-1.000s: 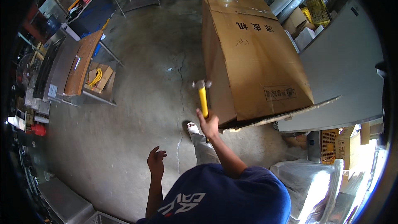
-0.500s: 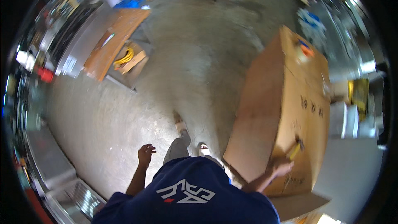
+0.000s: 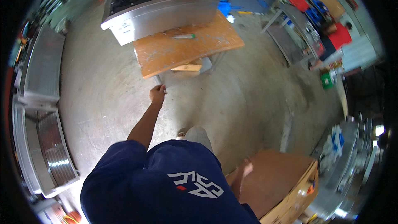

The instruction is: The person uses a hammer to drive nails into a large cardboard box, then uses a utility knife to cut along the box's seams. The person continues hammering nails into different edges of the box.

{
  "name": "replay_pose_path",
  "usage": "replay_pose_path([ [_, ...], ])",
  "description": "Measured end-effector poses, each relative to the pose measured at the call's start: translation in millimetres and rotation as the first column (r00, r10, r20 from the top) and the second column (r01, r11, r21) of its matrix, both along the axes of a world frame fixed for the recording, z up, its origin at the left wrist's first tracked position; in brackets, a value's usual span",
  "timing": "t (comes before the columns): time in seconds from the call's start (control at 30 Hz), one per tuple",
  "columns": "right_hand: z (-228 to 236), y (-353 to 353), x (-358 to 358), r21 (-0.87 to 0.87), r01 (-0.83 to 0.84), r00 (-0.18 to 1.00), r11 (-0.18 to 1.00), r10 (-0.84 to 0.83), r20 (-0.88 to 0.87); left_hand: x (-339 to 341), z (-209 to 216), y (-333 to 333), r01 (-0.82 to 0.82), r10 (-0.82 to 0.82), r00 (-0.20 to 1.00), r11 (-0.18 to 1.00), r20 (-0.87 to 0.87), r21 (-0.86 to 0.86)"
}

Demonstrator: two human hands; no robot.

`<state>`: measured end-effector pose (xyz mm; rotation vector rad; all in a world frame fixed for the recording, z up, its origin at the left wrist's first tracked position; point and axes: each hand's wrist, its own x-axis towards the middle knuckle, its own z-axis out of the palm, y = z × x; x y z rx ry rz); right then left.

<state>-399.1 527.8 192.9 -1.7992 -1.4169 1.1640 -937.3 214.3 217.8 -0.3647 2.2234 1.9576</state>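
My left hand (image 3: pixel 157 94) reaches forward at the near edge of the wooden-topped table (image 3: pixel 188 45), its fingers curled together. A tiny pale spot shows at the fingertips, too small to name. Low on the right, my right hand (image 3: pixel 246 166) is smeared by motion in front of the large cardboard box (image 3: pixel 275 174). Whether it touches the box, or holds anything, does not show. On the tabletop lies a slim green-and-white item (image 3: pixel 183 36). Beneath it, an open carton (image 3: pixel 186 67) sits on the lower shelf.
A steel stove (image 3: pixel 161 12) stands behind the table. Steel cabinets (image 3: pixel 41 66) line the left side, with an open steel basin (image 3: pixel 47 149) nearer. A person in red (image 3: pixel 340 37) is by a metal workbench (image 3: pixel 290 33) at far right. A green container (image 3: pixel 327 81) stands on the floor.
My view has turned left, bringing the table ahead and the box to lower right. My right hand has left the yellow-handled hammer's place on the box; the hammer is out of sight. My left arm extends further forward.
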Motion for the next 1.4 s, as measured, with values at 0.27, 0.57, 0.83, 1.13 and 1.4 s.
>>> replay_pose_path([
  [0.27, 57.1, -10.9, -577.7, 0.380, -0.925, 0.111, 0.005, 0.959, 0.259, -167.6, -21.9, 52.1, -0.309, 0.350, 0.935, 0.888, 0.064, -0.341],
  [0.57, 45.3, -11.3, -794.3, 0.117, -0.887, -0.218, -0.447, 0.628, 0.747, -95.5, 37.6, 49.8, -0.590, 0.640, 0.761, 0.751, 0.108, -0.296],
  [0.83, 1.2, -71.8, -806.9, 0.025, -0.664, -0.414, -0.747, 0.396, 0.819, 180.2, 42.1, -122.7, -0.946, 0.995, 0.103, 0.094, -0.012, -0.310],
  [1.13, -19.1, -384.2, -561.5, 0.067, -0.288, -0.680, -0.955, 0.254, 0.688, 632.6, 116.2, -104.7, -0.280, 0.413, -0.816, -0.894, -0.405, -0.349],
  [1.4, -7.5, -670.7, -342.4, 0.215, -0.126, -0.830, -0.968, 0.222, 0.512, 890.5, 207.4, -70.3, 0.388, -0.206, -0.643, -0.918, -0.737, -0.082],
])
